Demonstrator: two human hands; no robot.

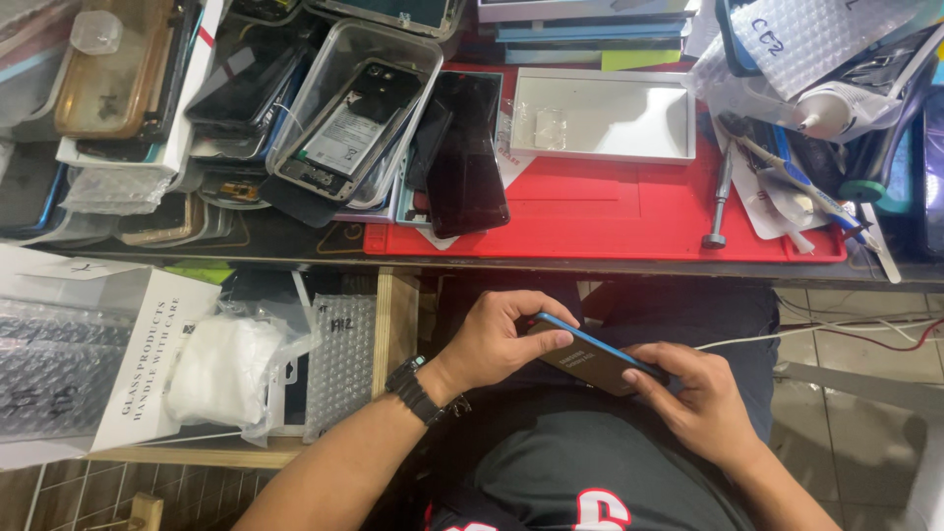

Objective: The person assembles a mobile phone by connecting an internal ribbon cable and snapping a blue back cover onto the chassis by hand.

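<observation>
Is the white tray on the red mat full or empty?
Nearly empty. The white tray on the red mat shows a bare white floor, with only a small clear plastic piece at its left end.

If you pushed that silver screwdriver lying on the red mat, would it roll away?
Probably a little. The screwdriver has a slim round metal shaft, so it looks apt to roll sideways. Its wider end might make it curve rather than roll straight. The red mat looks rubbery and has raised ridges, which would likely stop it soon.
</observation>
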